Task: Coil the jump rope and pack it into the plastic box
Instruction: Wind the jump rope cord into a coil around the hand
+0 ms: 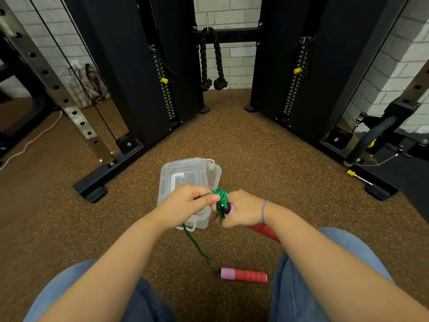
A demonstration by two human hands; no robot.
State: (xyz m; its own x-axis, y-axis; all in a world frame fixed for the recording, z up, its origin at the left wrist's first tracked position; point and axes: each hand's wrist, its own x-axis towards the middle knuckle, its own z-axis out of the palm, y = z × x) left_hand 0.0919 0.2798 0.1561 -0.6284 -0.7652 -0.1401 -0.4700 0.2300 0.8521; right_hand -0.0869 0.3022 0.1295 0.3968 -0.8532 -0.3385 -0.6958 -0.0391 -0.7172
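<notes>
Both hands sit over the clear plastic box (185, 173) on the speckled brown floor (255, 145). Left hand (185, 203) fingers pinch the green braided jump rope (221, 197); right hand (243, 209) grips the coil around one red handle (264, 231). The other red-and-pink handle (243, 274) lies on the floor, near the knees.

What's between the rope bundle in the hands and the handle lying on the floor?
In the head view, one loose strand of green braided rope over bare speckled brown floor, ending at the pink-and-red handle.

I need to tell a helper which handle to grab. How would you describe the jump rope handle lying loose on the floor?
Start at the clear plastic box on the speckled brown floor, then come toward the person's knees. The loose handle lies flat there, trailing green rope. It has a pink end and ribbed red grip; the other handle is under the right hand.
</notes>
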